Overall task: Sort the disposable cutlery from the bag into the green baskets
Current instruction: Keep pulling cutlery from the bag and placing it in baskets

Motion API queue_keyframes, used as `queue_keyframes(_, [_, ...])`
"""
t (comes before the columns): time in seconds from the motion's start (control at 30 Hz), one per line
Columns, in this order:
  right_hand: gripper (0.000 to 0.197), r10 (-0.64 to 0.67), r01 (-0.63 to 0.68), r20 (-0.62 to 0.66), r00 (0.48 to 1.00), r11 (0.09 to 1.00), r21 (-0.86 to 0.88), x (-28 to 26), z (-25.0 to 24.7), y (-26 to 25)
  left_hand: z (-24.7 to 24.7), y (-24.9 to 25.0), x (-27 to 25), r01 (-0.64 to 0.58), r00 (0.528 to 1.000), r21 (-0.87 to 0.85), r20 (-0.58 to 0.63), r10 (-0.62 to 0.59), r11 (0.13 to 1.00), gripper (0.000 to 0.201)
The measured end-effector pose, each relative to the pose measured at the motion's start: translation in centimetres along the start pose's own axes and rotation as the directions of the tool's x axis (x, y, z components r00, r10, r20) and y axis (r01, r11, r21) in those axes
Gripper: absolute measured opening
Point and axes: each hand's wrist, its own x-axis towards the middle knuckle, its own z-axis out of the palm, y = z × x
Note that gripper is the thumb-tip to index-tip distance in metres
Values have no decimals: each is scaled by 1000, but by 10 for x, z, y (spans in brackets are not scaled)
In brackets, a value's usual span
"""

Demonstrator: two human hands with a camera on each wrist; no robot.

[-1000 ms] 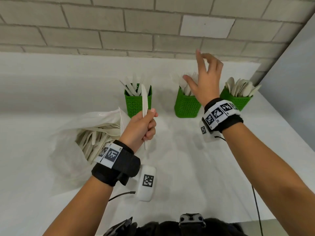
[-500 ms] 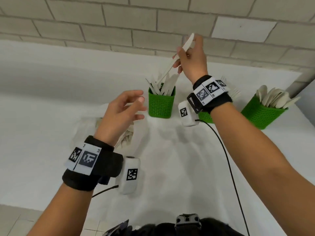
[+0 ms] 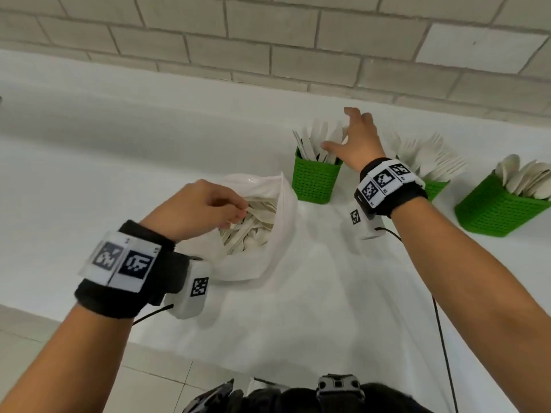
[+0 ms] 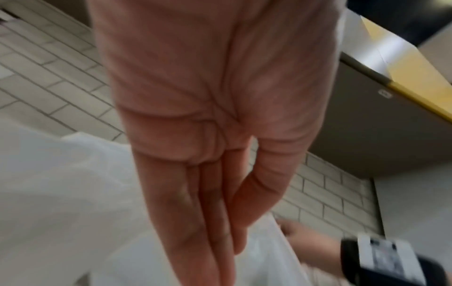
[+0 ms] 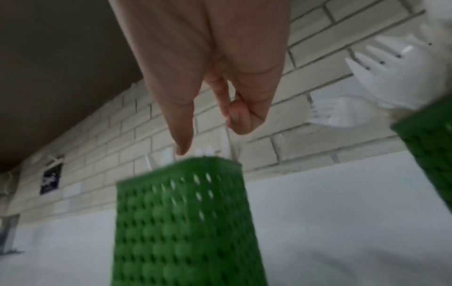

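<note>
An open white plastic bag (image 3: pixel 286 204) of pale disposable cutlery (image 3: pixel 253 231) lies on the white table (image 3: pixel 328 308). My left hand (image 3: pixel 235 211) reaches into its mouth, fingers down among the pieces. The left wrist view shows those fingers (image 4: pixel 208 222) straight, with nothing seen between them and the thumb. Three green baskets stand behind. The left basket (image 3: pixel 316 181) holds knives (image 3: pixel 316 141), the middle one (image 3: pixel 434 189) forks (image 3: pixel 429 153), the right one (image 3: pixel 501 211) spoons (image 3: pixel 524 177). My right hand (image 3: pixel 340 129) hovers spread and empty over the knife basket (image 5: pixel 181 222).
A brick wall (image 3: pixel 268 55) runs close behind the baskets. The table's front edge crosses the lower left, with tiled floor (image 3: pixel 74 368) below. A black cable (image 3: pixel 442 338) hangs from my right wrist over the table.
The knife went from my left hand to my right, which has let it go at the knife basket and spread open. My left hand dropped into the bag.
</note>
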Motion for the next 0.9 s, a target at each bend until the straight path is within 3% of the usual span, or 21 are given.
queue_keyframes(0.1, [36, -165, 167, -93, 982, 986, 13, -17, -14, -33, 6, -1, 7, 25, 1000, 257, 10, -28, 966, 26])
queue_keyframes(0.13, [26, -235, 240, -71, 969, 967, 81, -29, -18, -50, 7, -1, 10, 27, 1000, 303, -6, -27, 953, 33])
queue_keyframes(0.17, [18, -305, 302, -10, 952, 937, 175, -42, -19, -67, 7, -1, 12, 36, 999, 333, -21, -31, 942, 38])
queue_keyframes(0.23, [12, -413, 341, 229, 882, 892, 297, -69, -13, -100, 5, -1, 15, 53, 998, 380, -34, -43, 923, 44])
queue_keyframes(0.3, [17, -410, 328, 500, 763, 912, 247, -85, 9, -120, 3, -1, 16, 36, 999, 455, -46, -17, 890, 36])
queue_keyframes(0.37, [24, -333, 390, 642, 690, 919, 56, -88, 33, -124, 2, -5, 15, 25, 996, 542, -88, 27, 840, 35])
queue_keyframes(0.47, [37, -210, 390, 691, 692, 914, -112, -84, 54, -113, 3, -14, 9, 184, 967, 730, -255, 14, 658, 62])
queue_keyframes(0.53, [47, -202, 394, 680, 705, 909, -138, -83, 56, -104, 3, -19, 7, 255, 945, 768, -328, 19, 587, 71])
queue_keyframes(0.6, [65, -227, 425, 668, 709, 893, -147, -80, 53, -96, 1, -26, 6, 281, 950, 732, -304, -72, 620, 81])
queue_keyframes(0.67, [80, -252, 451, 664, 704, 881, -143, -73, 48, -87, 0, -28, 3, 261, 965, 621, -192, -179, 739, 85])
queue_keyframes(0.77, [88, -264, 491, 699, 665, 859, -143, -67, 36, -76, 2, -25, -5, 218, 976, 497, -97, -196, 840, 73])
queue_keyframes(0.9, [94, -248, 531, 747, 617, 832, -162, -71, 34, -76, 9, -15, -14, 241, 970, 287, -113, -217, 927, 73])
